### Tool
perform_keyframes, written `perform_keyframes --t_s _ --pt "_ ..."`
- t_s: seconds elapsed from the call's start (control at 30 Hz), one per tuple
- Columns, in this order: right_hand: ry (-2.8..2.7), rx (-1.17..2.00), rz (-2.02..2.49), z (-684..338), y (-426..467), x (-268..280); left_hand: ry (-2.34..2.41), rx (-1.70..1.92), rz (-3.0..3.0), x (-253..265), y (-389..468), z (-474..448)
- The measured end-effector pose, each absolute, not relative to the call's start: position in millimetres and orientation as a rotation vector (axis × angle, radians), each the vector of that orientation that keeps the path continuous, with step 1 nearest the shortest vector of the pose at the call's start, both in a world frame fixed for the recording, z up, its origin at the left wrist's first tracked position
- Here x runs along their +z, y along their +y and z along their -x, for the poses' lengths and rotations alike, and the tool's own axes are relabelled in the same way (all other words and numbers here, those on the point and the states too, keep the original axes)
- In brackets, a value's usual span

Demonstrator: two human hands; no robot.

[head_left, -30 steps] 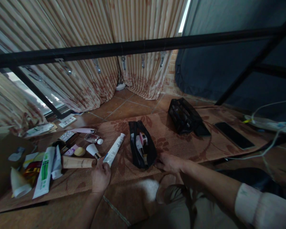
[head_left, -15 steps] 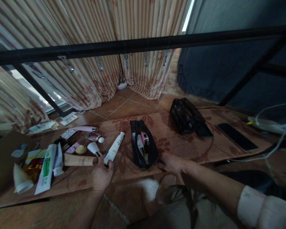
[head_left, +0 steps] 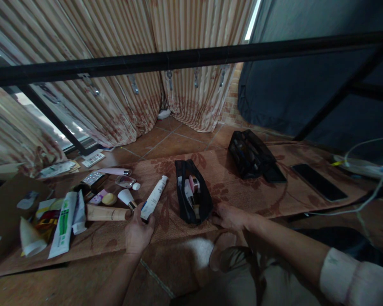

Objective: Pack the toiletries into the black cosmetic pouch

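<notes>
My left hand [head_left: 138, 231] has its thumb and fingers closed around the near end of a white squeeze tube [head_left: 155, 196], which slants away over the woven runner [head_left: 242, 197]. A white-headed makeup brush [head_left: 127, 197] and a beige tube [head_left: 107, 213] lie just left of those fingers. Unzipped at the top, a black mesh pouch [head_left: 204, 199] shows a pink-and-silver item [head_left: 194, 183] and other cosmetics inside. At its near right corner, my right hand [head_left: 226, 216] grips the pouch's edge with bent fingers; the fingertips are partly hidden.
Cosmetics crowd the left, including a green-and-white tube [head_left: 64, 225], a yellow round item [head_left: 109, 199] and a glittery case [head_left: 93, 178], beside a cardboard box [head_left: 9, 199]. A second black pouch [head_left: 250, 155] and a phone [head_left: 319, 182] lie right. A black rail [head_left: 191, 59] crosses ahead.
Both hands keep their places at the white tube and the pouch. Only a very slight shift of the whole view shows.
</notes>
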State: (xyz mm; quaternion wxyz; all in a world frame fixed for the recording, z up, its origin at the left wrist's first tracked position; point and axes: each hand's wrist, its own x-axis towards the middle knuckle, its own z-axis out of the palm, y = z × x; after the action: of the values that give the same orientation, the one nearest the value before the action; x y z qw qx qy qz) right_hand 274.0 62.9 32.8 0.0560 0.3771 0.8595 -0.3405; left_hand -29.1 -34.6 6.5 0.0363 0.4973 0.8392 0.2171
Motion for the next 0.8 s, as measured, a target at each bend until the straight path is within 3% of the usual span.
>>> perform_keyframes --t_s 0.8 --pt "2.649 -1.069 -1.098 -274 63 38 2.586 0.644 -1.579 3 -35 30"
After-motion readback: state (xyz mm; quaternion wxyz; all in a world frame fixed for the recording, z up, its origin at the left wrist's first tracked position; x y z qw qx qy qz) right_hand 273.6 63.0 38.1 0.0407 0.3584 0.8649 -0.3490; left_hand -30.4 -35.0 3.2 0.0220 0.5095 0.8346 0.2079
